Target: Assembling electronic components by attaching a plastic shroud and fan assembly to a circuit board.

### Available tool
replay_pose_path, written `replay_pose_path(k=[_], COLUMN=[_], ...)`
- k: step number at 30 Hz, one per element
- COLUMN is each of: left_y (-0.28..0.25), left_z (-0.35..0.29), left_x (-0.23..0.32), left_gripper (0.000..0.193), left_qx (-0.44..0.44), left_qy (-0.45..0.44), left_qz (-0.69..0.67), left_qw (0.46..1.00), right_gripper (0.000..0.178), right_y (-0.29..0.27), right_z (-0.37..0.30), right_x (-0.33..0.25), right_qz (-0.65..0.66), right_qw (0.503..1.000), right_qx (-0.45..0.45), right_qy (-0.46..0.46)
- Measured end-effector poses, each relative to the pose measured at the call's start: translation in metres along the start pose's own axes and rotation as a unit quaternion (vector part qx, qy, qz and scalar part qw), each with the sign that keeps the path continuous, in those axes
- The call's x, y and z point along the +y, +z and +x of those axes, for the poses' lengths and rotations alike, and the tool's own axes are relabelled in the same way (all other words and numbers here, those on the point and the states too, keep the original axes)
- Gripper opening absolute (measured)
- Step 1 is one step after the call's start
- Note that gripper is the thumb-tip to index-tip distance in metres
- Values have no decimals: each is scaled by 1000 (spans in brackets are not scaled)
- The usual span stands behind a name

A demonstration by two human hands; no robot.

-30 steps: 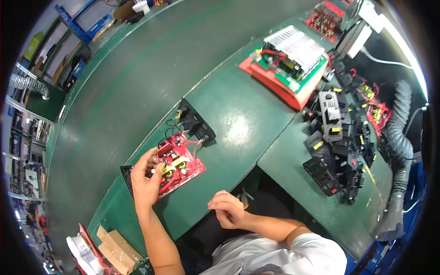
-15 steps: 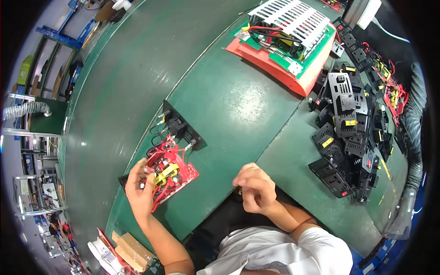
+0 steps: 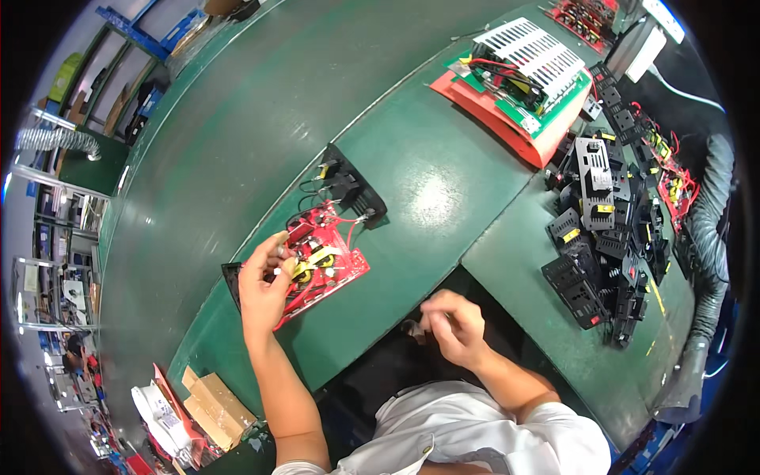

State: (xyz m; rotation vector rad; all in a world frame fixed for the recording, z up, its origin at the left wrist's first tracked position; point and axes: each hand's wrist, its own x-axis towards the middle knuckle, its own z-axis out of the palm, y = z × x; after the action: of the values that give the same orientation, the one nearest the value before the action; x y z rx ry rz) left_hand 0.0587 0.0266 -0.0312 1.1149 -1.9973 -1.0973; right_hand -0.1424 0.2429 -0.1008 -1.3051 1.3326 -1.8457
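Right hand (image 3: 457, 327) is half curled, contents hidden; the board (image 3: 348, 264) lies at its 10 o'clock. Left hand (image 3: 264, 283) bends over the board's 9 o'clock end, probably steadying it; I cannot tell its grip. Wires (image 3: 350, 230) keep the panel (image 3: 359, 190) close, at 1 o'clock.

A: How are the 2 arms set?
B: The left forearm (image 3: 283, 388) rises steeply from the lower edge, leaning a little left towards its top, and ends in the left hand (image 3: 264, 286).
A: What are that hand's digits doing?
B: They're bent, with the thumb (image 3: 284, 276) and index finger (image 3: 269, 248) drawn towards each other — whether the tips meet, I can't tell.
A: And the other side?
B: The right forearm (image 3: 508, 380) slants up and leftward from a bent elbow. The right hand (image 3: 455, 326) is loosely curled — well apart from the left and somewhat lower.
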Motion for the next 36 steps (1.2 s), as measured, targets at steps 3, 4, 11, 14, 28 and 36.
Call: replay_pose_path(k=[3,4,11,14,28,36], left_y=[1,4,-1,-1,-2,-2], left_z=[-1,1,0,0,0,0], left_x=[3,4,2,2,2,4], left_gripper=[41,41,42,43,38,41], left_qx=[-4,-6,-13,-21,-28,-33], left_qy=[-6,1,10,-3,11,7], left_qz=[16,29,4,9,-7,30], left_qw=[1000,1000,1000,1000,1000,999], right_gripper=[16,17,37,46,56,47], right_y=[-16,-22,-3,0,17,1], right_z=[-46,-69,-124,-137,-138,-107], right_x=[-5,4,33,31,34,30], right_qz=[-69,-157,-372,-398,-441,-392], right_qw=[931,846,675,705,611,625], right_qx=[-271,-384,-482,-455,-483,-556], right_qy=[236,336,415,371,447,382])
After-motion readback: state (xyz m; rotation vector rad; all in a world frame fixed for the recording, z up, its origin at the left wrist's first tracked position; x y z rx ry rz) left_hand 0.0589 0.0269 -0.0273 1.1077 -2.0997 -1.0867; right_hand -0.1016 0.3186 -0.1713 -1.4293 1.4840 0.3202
